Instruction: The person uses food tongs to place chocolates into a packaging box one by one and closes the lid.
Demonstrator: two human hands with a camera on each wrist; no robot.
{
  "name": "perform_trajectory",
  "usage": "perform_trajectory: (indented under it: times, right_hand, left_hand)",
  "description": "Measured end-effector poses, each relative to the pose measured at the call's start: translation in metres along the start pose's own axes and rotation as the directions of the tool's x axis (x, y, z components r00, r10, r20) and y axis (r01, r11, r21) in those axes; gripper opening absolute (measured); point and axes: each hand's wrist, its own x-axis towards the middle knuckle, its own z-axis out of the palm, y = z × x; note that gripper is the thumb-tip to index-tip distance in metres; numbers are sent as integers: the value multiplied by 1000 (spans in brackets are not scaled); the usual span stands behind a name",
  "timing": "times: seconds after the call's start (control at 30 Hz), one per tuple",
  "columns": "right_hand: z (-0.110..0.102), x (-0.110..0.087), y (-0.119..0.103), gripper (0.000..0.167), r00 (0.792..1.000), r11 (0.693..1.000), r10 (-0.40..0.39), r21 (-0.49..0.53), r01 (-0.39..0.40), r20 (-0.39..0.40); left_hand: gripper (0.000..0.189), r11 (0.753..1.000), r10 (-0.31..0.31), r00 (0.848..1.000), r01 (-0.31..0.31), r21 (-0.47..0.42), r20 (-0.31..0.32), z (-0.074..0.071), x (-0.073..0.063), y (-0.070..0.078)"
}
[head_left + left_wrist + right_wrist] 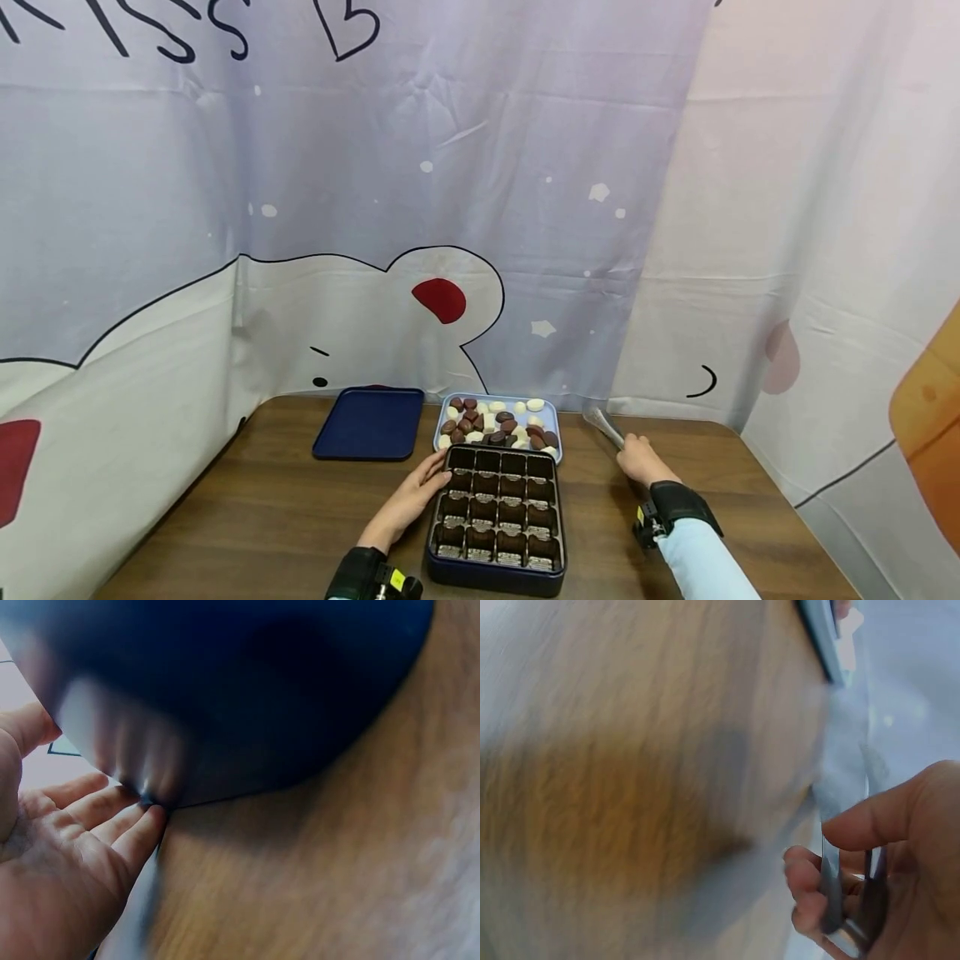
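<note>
In the head view a dark blue box (495, 578) sits at the front middle of the table, holding a brown divided insert with a grid of compartments. My left hand (408, 504) holds the box at its back left side, thumb at the rim. From the left wrist, the fingers (124, 825) lie along the glossy wall, which mirrors them. My right hand (642, 459) grips metal tongs (831, 881) between thumb and fingers, the arms apart. Their far ends point toward the curtain. Behind the box, a light blue tray (555, 417) carries brown and white chocolates (489, 422), partly hidden by the box.
A flat dark blue lid (371, 423) lies at the back left of the wooden table (255, 500). A printed curtain (360, 192) hangs along the table's back edge and down both sides.
</note>
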Motion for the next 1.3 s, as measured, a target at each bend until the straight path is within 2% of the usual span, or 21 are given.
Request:
perform_trajectory:
  times: [0.2, 0.43, 0.6, 0.8, 0.93, 1.1, 1.3]
  right_hand:
    - [-8, 1, -16, 39, 1000, 1000, -10, -23, 9, -18]
    - [-15, 2, -57, 47, 990, 990, -113, -89, 106, -80]
    - [-14, 4, -90, 48, 988, 978, -148, -154, 139, -52]
    - [-5, 8, -126, 33, 986, 965, -160, -213, 149, -34]
    - [3, 10, -147, 43, 984, 956, -178, -235, 175, 5]
    - [14, 12, -162, 45, 981, 936, -192, -294, 194, 34]
    - [25, 17, -163, 29, 980, 941, -199, -275, 197, 21]
  left_hand:
    - [67, 1000, -25, 1000, 25, 0, 5, 0, 0, -2]
    - [68, 999, -36, 999, 36, 1, 10, -3, 0, -5]
    - [68, 1000, -27, 1000, 27, -5, 11, -2, 2, -4]
    - [67, 1000, -7, 1000, 7, -4, 3, 1, 3, -2]
    - [64, 1000, 9, 1000, -9, -4, -6, 2, 1, 0]
    - [60, 999, 48, 998, -47, 2, -31, 6, 0, 1]
    - [55, 997, 64, 993, -59, 49, -96, 16, 2, 2]
